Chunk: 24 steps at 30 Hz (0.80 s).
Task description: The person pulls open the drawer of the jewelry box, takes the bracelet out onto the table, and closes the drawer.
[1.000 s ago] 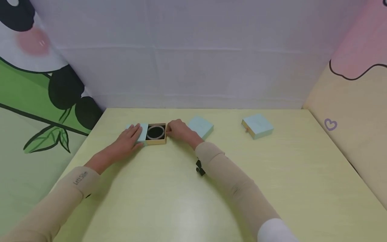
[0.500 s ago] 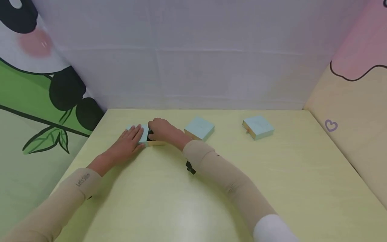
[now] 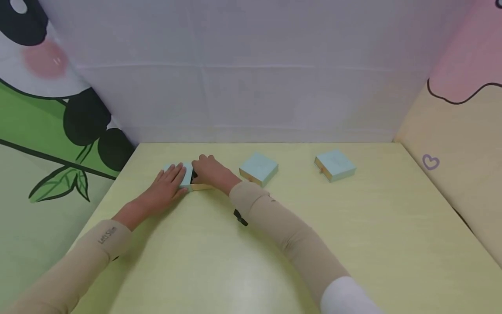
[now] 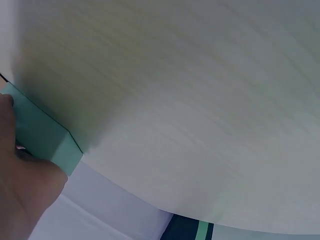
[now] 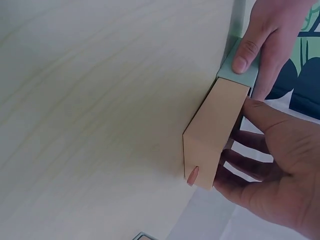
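Observation:
My left hand (image 3: 166,185) lies over the pale blue sleeve of a small drawer box (image 3: 187,178), fingers straight across the top. Its thumb (image 5: 243,57) rests along the side of the sleeve. The tan drawer (image 5: 212,120) stands pulled out to the right and has a small tab (image 5: 193,176) on its end. My right hand (image 3: 211,172) is above the drawer, bent fingers (image 5: 250,165) reaching into its dark inside. The ring-shaped bangle seen in there earlier is hidden, so I cannot tell whether the fingers pinch it.
Two more pale blue boxes stand to the right: a nearer box (image 3: 259,168) and a farther box (image 3: 335,165), each with a tan end. They rest on the light yellow table (image 3: 251,253). A pale cloth wall (image 3: 251,87) rises behind its back edge.
My right hand has moved left from the drawer's end to over the drawer, covering the bangle, then barely shifted. The middle box has come into fuller view. My left hand has stayed on the sleeve.

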### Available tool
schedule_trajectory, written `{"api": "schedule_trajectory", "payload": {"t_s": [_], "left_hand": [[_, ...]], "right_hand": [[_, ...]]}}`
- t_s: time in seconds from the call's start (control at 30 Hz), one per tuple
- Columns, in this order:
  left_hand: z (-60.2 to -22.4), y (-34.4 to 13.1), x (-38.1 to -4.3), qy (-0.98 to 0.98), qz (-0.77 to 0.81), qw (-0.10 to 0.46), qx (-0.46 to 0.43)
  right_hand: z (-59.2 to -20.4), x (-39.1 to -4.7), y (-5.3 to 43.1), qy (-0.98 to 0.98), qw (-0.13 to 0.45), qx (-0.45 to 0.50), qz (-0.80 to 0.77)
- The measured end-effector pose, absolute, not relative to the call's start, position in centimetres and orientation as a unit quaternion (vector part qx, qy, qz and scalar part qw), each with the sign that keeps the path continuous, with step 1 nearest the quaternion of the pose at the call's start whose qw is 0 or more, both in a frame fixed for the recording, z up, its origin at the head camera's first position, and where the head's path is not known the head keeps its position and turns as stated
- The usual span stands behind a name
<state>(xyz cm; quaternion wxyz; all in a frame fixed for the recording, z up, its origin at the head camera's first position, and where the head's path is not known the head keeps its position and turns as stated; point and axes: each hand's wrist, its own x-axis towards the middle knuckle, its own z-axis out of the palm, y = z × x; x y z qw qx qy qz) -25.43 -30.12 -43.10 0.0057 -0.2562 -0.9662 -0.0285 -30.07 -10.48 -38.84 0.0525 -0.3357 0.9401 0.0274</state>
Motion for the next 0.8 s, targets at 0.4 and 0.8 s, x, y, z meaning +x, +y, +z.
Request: {"api": "schedule_trajectory", "payload": {"t_s": [0.4,0.8], "left_hand": [[-42.9,-30.3,-25.2,-0.964,-0.049,0.004,-0.263],[-43.1,-30.4,-25.1,-0.966,-0.041,0.009,-0.256]], "right_hand": [[-38.0,-30.7,-11.7,0.95,0.091,-0.3,0.003],[-38.3,-30.8,-12.4,0.959,0.086,-0.268,-0.042]]}}
